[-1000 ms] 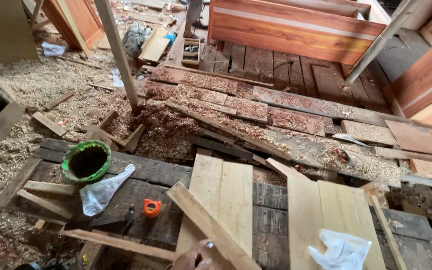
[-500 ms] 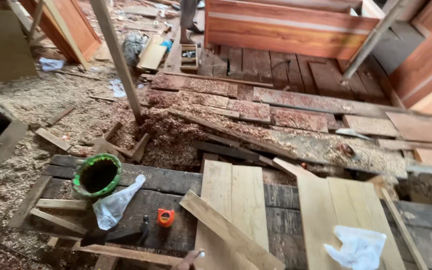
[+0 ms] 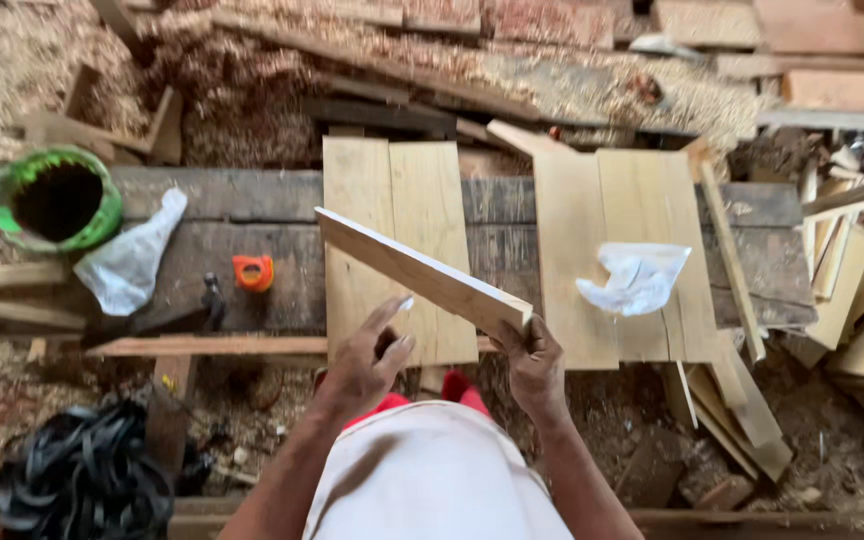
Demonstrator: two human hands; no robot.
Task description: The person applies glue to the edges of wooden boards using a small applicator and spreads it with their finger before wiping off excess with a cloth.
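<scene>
My right hand (image 3: 535,362) grips the plank (image 3: 422,272) mid-frame; my left hand (image 3: 370,352), fingers loose, must steady it next.

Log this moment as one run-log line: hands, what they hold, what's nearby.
right hand: grips plank end, raised | left hand: open under plank | nearby: tape measure, green pot, white bag

Dark floor planks (image 3: 252,195) span the frame's middle, with sawdust (image 3: 252,90) above them. On them lie pale boards (image 3: 392,200), a green bucket (image 3: 52,200) at left, an orange tape measure (image 3: 253,272) and two white plastic bags (image 3: 638,277).
</scene>
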